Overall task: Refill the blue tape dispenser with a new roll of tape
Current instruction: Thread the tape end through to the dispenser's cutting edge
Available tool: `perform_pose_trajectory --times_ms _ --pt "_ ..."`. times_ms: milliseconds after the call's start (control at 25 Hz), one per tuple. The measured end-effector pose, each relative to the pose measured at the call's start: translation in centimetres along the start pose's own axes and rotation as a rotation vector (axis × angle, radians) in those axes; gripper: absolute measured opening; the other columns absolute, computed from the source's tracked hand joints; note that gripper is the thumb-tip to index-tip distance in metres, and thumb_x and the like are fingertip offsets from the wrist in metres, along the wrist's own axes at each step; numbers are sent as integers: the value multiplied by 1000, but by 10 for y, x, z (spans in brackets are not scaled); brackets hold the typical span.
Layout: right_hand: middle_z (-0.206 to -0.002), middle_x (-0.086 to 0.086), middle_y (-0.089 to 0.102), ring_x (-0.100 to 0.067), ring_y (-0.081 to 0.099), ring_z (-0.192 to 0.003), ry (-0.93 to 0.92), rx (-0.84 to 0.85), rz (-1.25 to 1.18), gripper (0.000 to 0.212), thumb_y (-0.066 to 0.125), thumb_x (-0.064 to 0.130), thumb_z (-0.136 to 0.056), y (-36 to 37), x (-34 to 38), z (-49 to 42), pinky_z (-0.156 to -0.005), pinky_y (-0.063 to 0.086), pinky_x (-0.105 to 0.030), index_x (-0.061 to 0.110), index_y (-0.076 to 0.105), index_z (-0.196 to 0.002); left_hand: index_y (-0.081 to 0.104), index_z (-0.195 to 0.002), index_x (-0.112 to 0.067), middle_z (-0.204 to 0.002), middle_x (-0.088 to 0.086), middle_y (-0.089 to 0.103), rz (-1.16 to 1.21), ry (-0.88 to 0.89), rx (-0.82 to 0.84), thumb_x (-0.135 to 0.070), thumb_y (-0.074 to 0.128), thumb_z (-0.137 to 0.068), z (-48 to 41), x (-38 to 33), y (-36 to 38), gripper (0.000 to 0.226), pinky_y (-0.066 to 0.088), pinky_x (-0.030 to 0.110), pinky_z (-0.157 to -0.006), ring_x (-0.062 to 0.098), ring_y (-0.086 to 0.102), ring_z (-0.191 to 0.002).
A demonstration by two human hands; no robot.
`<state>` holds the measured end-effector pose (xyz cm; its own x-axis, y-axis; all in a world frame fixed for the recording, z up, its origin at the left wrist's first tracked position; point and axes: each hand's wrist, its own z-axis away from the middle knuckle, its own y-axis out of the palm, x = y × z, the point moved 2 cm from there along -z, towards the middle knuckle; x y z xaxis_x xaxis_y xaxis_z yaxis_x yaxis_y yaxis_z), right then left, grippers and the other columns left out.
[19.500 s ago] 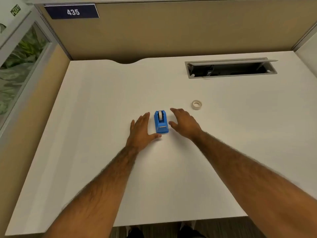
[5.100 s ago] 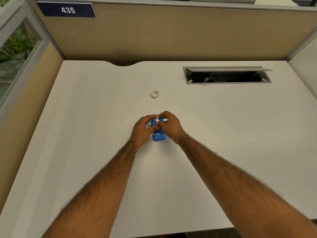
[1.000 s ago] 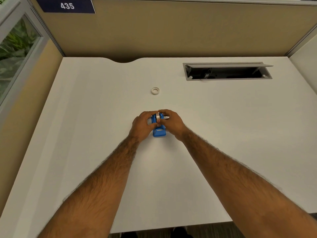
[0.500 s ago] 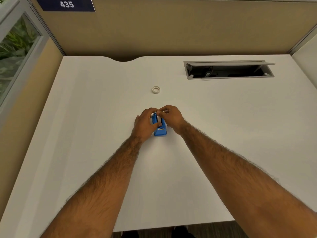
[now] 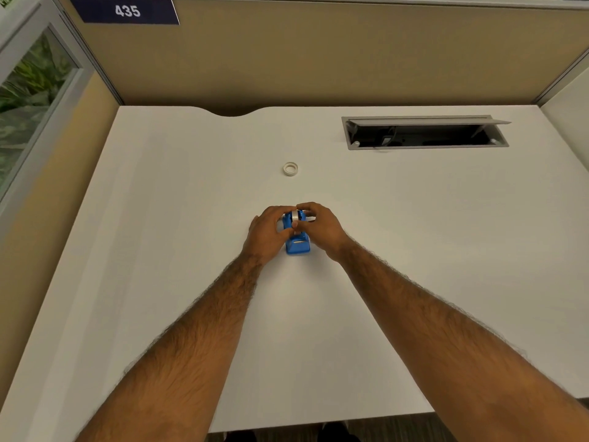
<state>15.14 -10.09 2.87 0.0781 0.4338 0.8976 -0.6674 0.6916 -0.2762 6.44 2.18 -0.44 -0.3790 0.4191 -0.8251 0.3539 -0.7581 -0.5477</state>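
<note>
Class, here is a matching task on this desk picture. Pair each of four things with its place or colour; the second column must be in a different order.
Things:
1. dispenser
2. loose ring
3. cable hatch
4. sign

Descriptions:
A. open, far right of the desk
B. dark blue, reads 435
C. bright blue, between the two hands
D. white, lying alone beyond the hands

Pairs: 1-C, 2-D, 3-A, 4-B
</note>
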Motion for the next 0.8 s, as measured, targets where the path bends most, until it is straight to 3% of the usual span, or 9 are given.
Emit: perform_pose_trajectory --times_ms 120,280,440,520,680,800 --pt "-105 0 62 -15 60 -94 2 -11 90 32 70 23 -90 -3 8 -7 -66 48 -17 11 63 -118 61 -127 -25 -125 -8 61 -6 -11 4 -29 78 -83 1 -3 0 48 46 47 -107 13 57 -111" --pt "-100 -6 68 -17 60 -87 37 -67 203 22 69 26 -90 -3 16 -26 -64 45 -23 6 70 -99 61 -126 -28 -123 -10 61 -16 -32 5 -28 80 -80 1 -4 -1 50 48 45 -105 15 58 -113" --pt "-79 -3 62 -14 54 -70 76 -63 254 21 66 23 -91 -1 22 -33 -58 43 -26 2 68 -92 59 -127 -26 -126 -6 64 17 -35 -2 -25 85 -75 1 -10 -4 58 49 34 -100 15 59 -112" --pt "-75 -1 60 -13 51 -65 89 -87 214 19 64 23 -92 1 20 -31 -57 43 -26 4 66 -90 59 -123 -28 -122 -8 65 25 -26 -10 -25 85 -75 3 -11 -5 55 50 35 -97 16 60 -111" --pt "-86 0 64 -13 56 -73 99 -89 106 18 60 20 -94 2 13 -22 -62 48 -26 6 68 -101 60 -116 -31 -117 -12 64 1 -18 4 -29 82 -77 3 -9 -5 45 51 43 -99 16 60 -110" --pt "-100 -5 67 -20 65 -89 69 -51 47 17 63 21 -93 -1 7 -14 -73 58 -33 10 67 -106 61 -116 -31 -119 -11 64 -17 4 7 -32 79 -80 3 -7 -4 41 52 45 -99 17 60 -110"
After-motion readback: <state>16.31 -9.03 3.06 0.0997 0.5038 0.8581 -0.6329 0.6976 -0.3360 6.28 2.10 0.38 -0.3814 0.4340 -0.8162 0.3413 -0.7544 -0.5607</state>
